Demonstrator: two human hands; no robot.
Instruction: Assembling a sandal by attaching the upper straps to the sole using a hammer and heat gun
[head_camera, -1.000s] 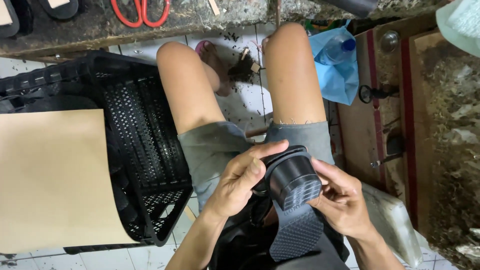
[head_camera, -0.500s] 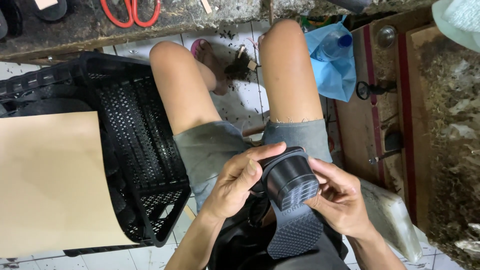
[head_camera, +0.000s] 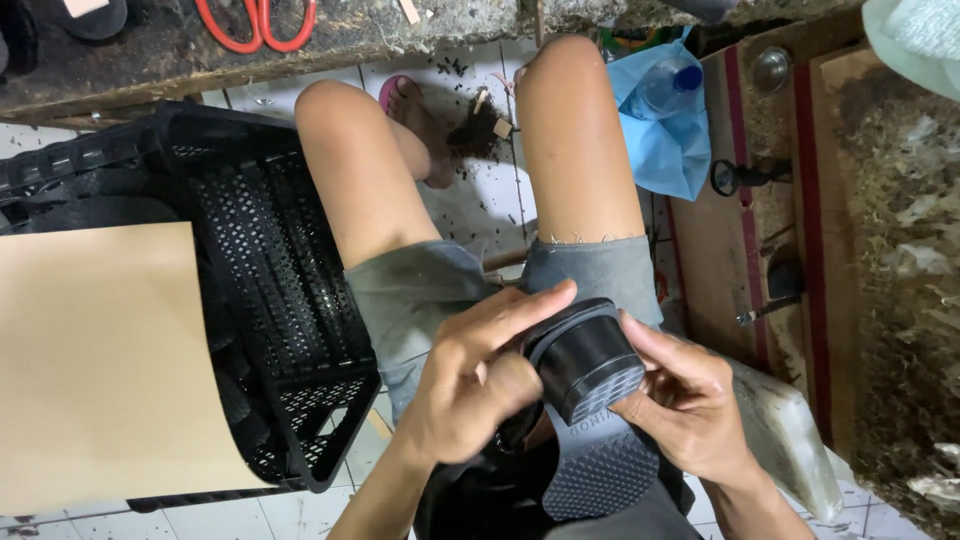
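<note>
A black shoe sole with a thick block heel (head_camera: 590, 380) rests sole-up over my lap, its patterned tread facing me. My left hand (head_camera: 470, 385) grips it from the left, thumb laid across the heel's top edge. My right hand (head_camera: 680, 400) holds the right side, fingers pressed against the heel block and the tread below it. Both hands are in contact with the sole. My bare knees and grey shorts lie just beyond it.
A black perforated plastic crate (head_camera: 270, 300) stands at my left, partly covered by a tan cardboard sheet (head_camera: 100, 370). Red-handled scissors (head_camera: 255, 20) lie on the dirty ledge ahead. A blue plastic bag with a bottle (head_camera: 665, 120) and wooden boards (head_camera: 740, 250) are at right.
The view has shifted slightly. My hands have kept hold of the sole, turning it a little so the heel block faces up more.
</note>
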